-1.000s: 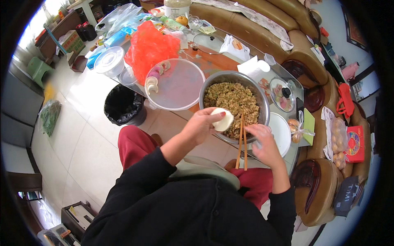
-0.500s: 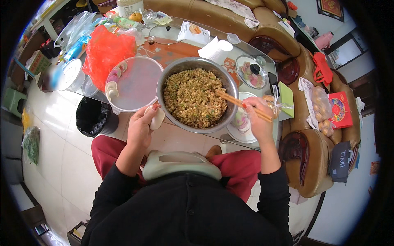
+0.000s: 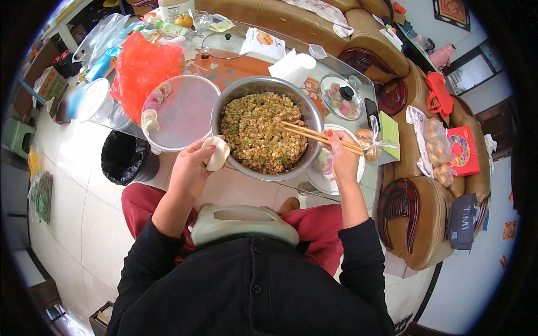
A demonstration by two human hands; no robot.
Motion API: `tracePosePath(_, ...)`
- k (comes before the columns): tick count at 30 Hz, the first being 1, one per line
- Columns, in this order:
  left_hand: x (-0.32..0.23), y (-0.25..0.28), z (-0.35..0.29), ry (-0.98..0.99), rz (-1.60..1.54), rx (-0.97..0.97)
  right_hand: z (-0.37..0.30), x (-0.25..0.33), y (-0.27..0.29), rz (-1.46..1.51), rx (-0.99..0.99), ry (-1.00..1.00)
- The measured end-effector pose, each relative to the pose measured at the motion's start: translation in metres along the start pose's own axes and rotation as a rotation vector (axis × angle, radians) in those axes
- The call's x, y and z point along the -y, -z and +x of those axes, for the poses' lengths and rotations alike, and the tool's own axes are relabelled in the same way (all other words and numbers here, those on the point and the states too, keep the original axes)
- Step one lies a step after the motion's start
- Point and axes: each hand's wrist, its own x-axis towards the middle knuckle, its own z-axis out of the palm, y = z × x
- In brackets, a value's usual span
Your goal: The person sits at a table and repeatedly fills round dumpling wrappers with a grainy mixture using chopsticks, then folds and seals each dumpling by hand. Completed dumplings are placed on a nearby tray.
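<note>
White dough round (image 3: pixel 218 154) pinched in L hand (image 3: pixel 192 163), nr steel bowl (image 3: pixel 268 83); R hand (image 3: pixel 344 159) grips wooden chopsticks (image 3: pixel 304 131), tips at chopped mix (image 3: pixel 260 137).

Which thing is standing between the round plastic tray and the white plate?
In the head view, the metal bowl of chopped filling stands between them.
</note>
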Motion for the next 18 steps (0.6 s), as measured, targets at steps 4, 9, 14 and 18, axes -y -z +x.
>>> tracePosePath(4,0.004,-0.005,0.010,-0.023,-0.034,-0.067,-0.003,-0.008,-0.004,0.401,-0.069,-0.154)
tracePosePath(9,0.002,-0.015,0.035,0.039,-0.115,0.012,-0.016,0.006,-0.004,0.669,-0.025,-0.177)
tracePosePath(14,0.000,-0.033,0.041,0.141,-0.120,0.023,-0.035,0.035,-0.009,0.568,0.070,-0.009)
tracePosePath(18,-0.007,-0.046,0.034,0.215,-0.144,0.015,-0.049,0.053,-0.015,0.036,0.206,0.423)
